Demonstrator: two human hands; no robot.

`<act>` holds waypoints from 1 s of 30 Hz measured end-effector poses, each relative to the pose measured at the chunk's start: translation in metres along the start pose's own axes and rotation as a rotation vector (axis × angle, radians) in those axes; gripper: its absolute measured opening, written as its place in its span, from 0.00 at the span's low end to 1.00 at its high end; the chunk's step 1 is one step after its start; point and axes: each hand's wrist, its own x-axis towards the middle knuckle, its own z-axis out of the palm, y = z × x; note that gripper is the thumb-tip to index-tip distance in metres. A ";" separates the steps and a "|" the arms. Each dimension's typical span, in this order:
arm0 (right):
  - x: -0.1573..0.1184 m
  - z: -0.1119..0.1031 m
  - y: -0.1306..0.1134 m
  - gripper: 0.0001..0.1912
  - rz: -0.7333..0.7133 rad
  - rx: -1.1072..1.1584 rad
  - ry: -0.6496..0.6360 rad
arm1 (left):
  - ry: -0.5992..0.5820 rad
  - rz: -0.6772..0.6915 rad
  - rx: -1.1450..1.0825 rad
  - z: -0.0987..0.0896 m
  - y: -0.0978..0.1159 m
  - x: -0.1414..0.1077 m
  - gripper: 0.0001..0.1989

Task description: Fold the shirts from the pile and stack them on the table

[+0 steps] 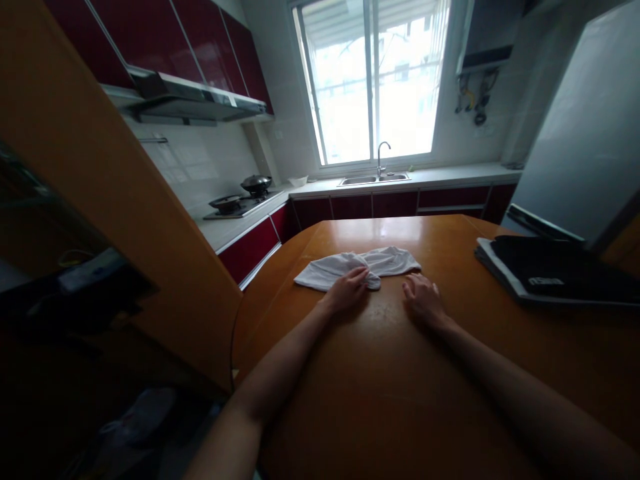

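A white cloth garment (pixel 330 270) lies folded across itself on the wooden table (pixel 390 360), its two flattened parts spreading left and right. My left hand (pixel 349 288) is on the middle of it, with the fingers closed over the fabric. My right hand (pixel 423 298) rests at the lower right end of the garment. Its fingers are bent but apart, with the tips on the table by the cloth's edge, and nothing shows in them. The undersides of both hands are hidden.
A stack of folded dark and light clothes (pixel 555 270) sits on the table's right side. Behind stand a counter with a sink (pixel 375 179) and a stove (pixel 243 205) bearing pans. An orange wooden panel (pixel 165 220) rises at the left, and a refrigerator (pixel 580 140) at the right.
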 end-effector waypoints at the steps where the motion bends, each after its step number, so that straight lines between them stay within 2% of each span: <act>1: 0.002 0.000 0.001 0.23 -0.025 0.063 0.049 | -0.060 0.053 -0.027 0.002 0.010 0.000 0.20; 4: 0.005 0.003 0.002 0.24 -0.136 0.223 0.108 | -0.286 0.216 -0.094 0.006 0.037 0.002 0.19; 6: 0.004 0.004 -0.001 0.25 -0.235 0.261 0.058 | -0.372 0.271 -0.123 0.007 0.049 0.004 0.19; 10: -0.001 0.001 -0.009 0.27 -0.443 0.178 -0.182 | -0.387 0.231 -0.218 0.003 0.060 0.005 0.17; 12: -0.002 -0.002 -0.010 0.28 -0.469 0.144 -0.263 | -0.381 0.213 -0.288 0.002 0.061 0.005 0.16; 15: -0.001 -0.004 -0.010 0.28 -0.457 0.132 -0.305 | -0.356 0.215 -0.371 0.003 0.058 0.003 0.13; 17: -0.001 -0.004 -0.009 0.29 -0.467 0.130 -0.316 | -0.272 0.170 -0.356 0.006 0.052 0.003 0.11; 18: -0.001 -0.004 -0.009 0.29 -0.476 0.128 -0.318 | -0.186 0.115 -0.319 0.007 0.048 0.004 0.12; 20: -0.002 -0.004 -0.010 0.29 -0.484 0.121 -0.317 | 0.069 -0.048 -0.200 0.009 0.037 0.006 0.14; 22: -0.003 -0.004 -0.011 0.29 -0.478 0.115 -0.310 | 0.303 -0.205 -0.060 0.009 0.025 0.007 0.10; 23: -0.003 -0.004 -0.011 0.29 -0.474 0.117 -0.306 | 0.360 -0.257 -0.005 0.010 0.019 0.007 0.10; 24: -0.003 -0.004 -0.012 0.29 -0.471 0.122 -0.300 | 0.363 -0.280 0.030 0.011 0.014 0.007 0.13; 26: -0.003 -0.003 -0.012 0.29 -0.461 0.147 -0.281 | 0.239 -0.242 0.033 0.013 0.006 0.005 0.19; 28: -0.003 -0.002 -0.011 0.30 -0.442 0.185 -0.249 | 0.078 -0.139 -0.007 0.016 0.005 0.003 0.23; 30: -0.001 0.000 -0.009 0.31 -0.417 0.228 -0.211 | -0.027 -0.025 -0.049 0.019 0.010 0.002 0.26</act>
